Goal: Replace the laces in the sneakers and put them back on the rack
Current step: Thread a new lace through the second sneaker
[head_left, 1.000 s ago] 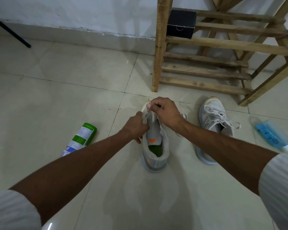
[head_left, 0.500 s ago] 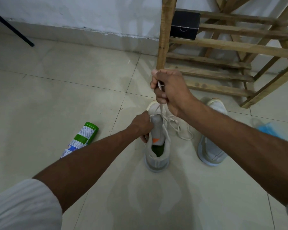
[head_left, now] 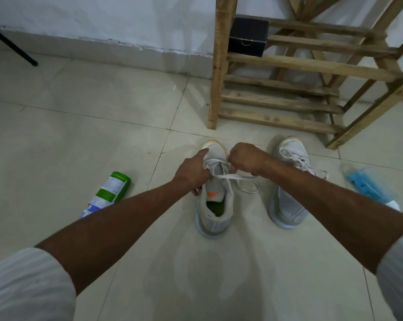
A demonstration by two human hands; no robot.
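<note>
The tiled floor (head_left: pixel 80 135) bears a grey sneaker (head_left: pixel 215 218), its mate (head_left: pixel 286 209) alongside, a toppled green can (head_left: pixel 110 193) and the wooden rack (head_left: pixel 215 89).

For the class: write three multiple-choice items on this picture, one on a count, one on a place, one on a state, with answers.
1. How many sneakers are on the floor? A one, B two, C three.
2. Where is the black box? A on the rack, B on the floor, C in a sneaker.
3. The green can is: A upright, B lying on its side, C held in a hand.
Answers: 1 B, two stand side by side; 2 A, it sits on a rack slat; 3 B, it lies flat on the floor.
</note>
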